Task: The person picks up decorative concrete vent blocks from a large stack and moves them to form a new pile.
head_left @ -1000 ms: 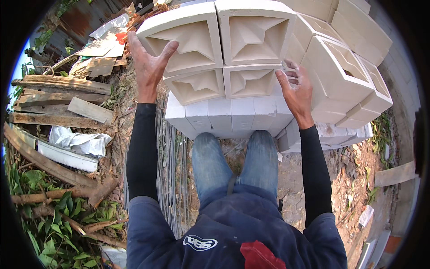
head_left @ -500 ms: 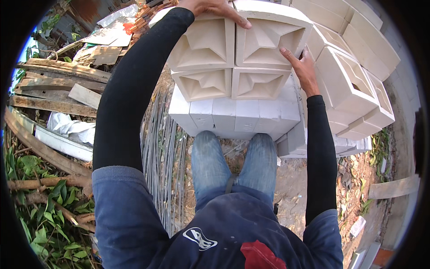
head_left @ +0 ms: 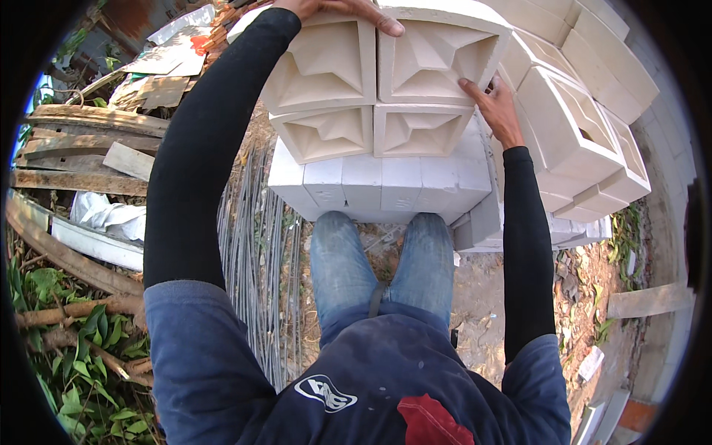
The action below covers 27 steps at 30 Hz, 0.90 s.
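Observation:
Cream ventilation blocks with angular hollow faces stand stacked in front of me, two above two. My right hand (head_left: 498, 110) grips the upper right ventilation block (head_left: 415, 52) at its right side, thumb on the face's edge and fingers around behind. My left hand (head_left: 356, 10) is closed over the same block's top near the seam, thumb over the front edge; its fingers are partly cut off by the picture's edge. The upper left block (head_left: 319, 70) sits beside it. Below are the lower left block (head_left: 331, 133) and lower right block (head_left: 420, 131).
White smooth blocks (head_left: 382, 182) support the stack, close to my knees. More cream blocks (head_left: 571, 141) are piled at the right, near a wall. Steel rods (head_left: 259, 259) lie at left, with wooden planks (head_left: 89, 156) and leafy branches (head_left: 81, 348) beyond.
The whole view has shifted slightly, so the stack sits a little further up and left. Both hands keep their places on the upper right block.

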Tool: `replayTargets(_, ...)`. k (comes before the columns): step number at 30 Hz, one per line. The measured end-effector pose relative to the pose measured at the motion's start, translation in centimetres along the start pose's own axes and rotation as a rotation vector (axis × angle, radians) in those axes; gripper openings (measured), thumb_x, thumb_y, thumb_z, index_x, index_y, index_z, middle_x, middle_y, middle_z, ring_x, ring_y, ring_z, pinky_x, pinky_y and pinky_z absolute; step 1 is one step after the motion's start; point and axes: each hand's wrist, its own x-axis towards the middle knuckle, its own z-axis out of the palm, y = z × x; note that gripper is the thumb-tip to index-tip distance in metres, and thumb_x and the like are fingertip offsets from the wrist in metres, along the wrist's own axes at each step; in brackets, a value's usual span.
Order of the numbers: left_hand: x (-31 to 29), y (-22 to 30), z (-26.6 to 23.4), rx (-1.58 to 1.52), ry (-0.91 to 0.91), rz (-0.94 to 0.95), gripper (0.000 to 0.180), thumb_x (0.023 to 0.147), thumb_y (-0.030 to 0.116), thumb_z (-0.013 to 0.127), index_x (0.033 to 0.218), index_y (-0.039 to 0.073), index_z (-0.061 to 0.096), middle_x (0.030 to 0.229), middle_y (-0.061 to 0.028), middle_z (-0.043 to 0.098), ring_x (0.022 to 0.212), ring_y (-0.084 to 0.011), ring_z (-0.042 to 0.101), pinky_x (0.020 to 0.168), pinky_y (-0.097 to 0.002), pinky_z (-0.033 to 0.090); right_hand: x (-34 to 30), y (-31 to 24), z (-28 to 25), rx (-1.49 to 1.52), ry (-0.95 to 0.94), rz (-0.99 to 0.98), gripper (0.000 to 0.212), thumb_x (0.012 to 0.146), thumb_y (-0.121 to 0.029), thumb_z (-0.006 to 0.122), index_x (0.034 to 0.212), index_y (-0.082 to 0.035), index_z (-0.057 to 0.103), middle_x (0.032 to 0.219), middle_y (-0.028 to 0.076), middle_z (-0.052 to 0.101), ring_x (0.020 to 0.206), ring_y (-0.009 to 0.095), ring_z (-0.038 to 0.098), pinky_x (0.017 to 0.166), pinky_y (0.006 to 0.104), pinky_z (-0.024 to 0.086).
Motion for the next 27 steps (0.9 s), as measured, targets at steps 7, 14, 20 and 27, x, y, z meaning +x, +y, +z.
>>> replayTargets(7,-0.4,1.0,0.1,-0.167,-0.046,-0.019,0.105,0.051,0.052,0.099,0.131,-0.006,0.064,0.113,-0.0145,0.074,0.108,-0.0224,0.066,0.094,-0.0333,0.048,-0.2,0.2,0.0,0.028,0.045,0.000,0.057,0.087,-0.029,0.079,0.130,0.005,0.062,0.115,0.019,0.071,0.102,0.025,0.067,0.092,0.0371,0.053)
replayTargets(14,-0.7,1.0,-0.3,-0.079,-0.009,0.014,0.106,0.052,0.054,0.098,0.133,-0.005,0.063,0.124,-0.0160,0.070,0.116,-0.0241,0.063,0.098,-0.0344,0.047,-1.1,-0.3,-0.1,-0.008,0.048,-0.030,0.061,0.086,-0.030,0.080,0.132,0.005,0.060,0.114,0.020,0.070,0.101,0.027,0.068,0.091,0.0380,0.054)
replayTargets(20,-2.7,2.1,-1.1,0.007,0.037,-0.067,0.099,0.060,0.047,0.096,0.138,0.000,0.060,0.133,-0.0150,0.065,0.124,-0.0267,0.059,0.104,-0.0366,0.045,-0.7,0.7,0.1,-0.046,0.066,-0.059,0.070,0.085,-0.038,0.080,0.138,0.003,0.058,0.119,0.023,0.070,0.107,0.031,0.069,0.095,0.0386,0.054)
replayTargets(27,0.4,-2.4,1.0,-0.041,-0.098,-0.043,0.096,0.073,0.045,0.088,0.150,0.002,0.049,0.139,-0.0174,0.059,0.130,-0.0288,0.056,0.116,-0.0376,0.037,-6.7,3.7,4.4,-0.045,0.319,0.078,0.078,0.088,-0.041,0.076,0.147,0.001,0.048,0.131,0.028,0.064,0.121,0.039,0.065,0.103,0.0426,0.051)
